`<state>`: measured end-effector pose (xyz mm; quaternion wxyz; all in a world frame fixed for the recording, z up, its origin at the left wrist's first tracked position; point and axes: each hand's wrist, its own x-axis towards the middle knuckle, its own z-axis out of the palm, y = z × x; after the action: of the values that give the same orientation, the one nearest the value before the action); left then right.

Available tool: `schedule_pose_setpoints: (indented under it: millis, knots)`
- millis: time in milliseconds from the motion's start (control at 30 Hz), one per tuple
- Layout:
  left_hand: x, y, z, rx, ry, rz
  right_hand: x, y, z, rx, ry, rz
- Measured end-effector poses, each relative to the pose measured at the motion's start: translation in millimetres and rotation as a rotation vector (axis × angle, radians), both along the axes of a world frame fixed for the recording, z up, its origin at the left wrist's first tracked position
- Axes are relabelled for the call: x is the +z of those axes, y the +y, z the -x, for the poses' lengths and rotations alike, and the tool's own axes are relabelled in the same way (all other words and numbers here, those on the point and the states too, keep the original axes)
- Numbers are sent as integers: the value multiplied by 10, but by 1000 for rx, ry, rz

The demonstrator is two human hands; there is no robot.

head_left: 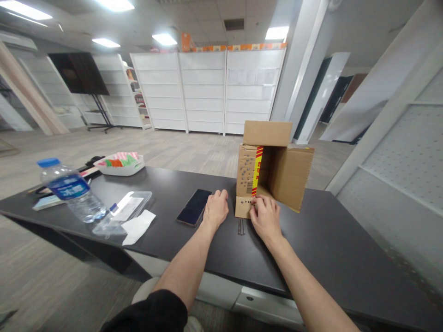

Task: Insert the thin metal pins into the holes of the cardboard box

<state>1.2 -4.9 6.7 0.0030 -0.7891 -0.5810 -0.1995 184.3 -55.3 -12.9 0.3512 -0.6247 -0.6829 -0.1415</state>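
Here, the person's right hand (267, 216) curls at the lower flap (242, 208) of a cardboard box (246, 170), dim inside, on the table (321, 240); the left hand (216, 210) bends beside a phone (194, 205). With fingertips obscured, whether either grips anything cannot be told. Slender metal pieces (241, 226) lie before the box; a white tray (127, 170) holds colourful material (122, 159).

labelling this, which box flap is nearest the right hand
The bottom flap, lowest on the box, beside the right hand; the top flap stands up and the right flap angles outward.
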Motion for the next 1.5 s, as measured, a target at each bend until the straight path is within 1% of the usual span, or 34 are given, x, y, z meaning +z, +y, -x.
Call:
schedule_pose_setpoints:
  millis: [167, 467, 867, 1200, 1500]
  knots:
    - [30, -18, -3, 4, 3, 9, -13, 21, -4, 6, 10, -12]
    - [-1, -2, 0, 0, -6, 3, -32, 54, -11, 6, 21, -16]
    - [22, -6, -2, 1, -3, 17, -33, 71, -9, 14, 8, -21]
    - [8, -6, 2, 0, -13, 9, 25, 25, 15, 57, 66, -83]
    - [8, -10, -3, 5, -5, 13, 34, 5, 10, 87, 111, -131]
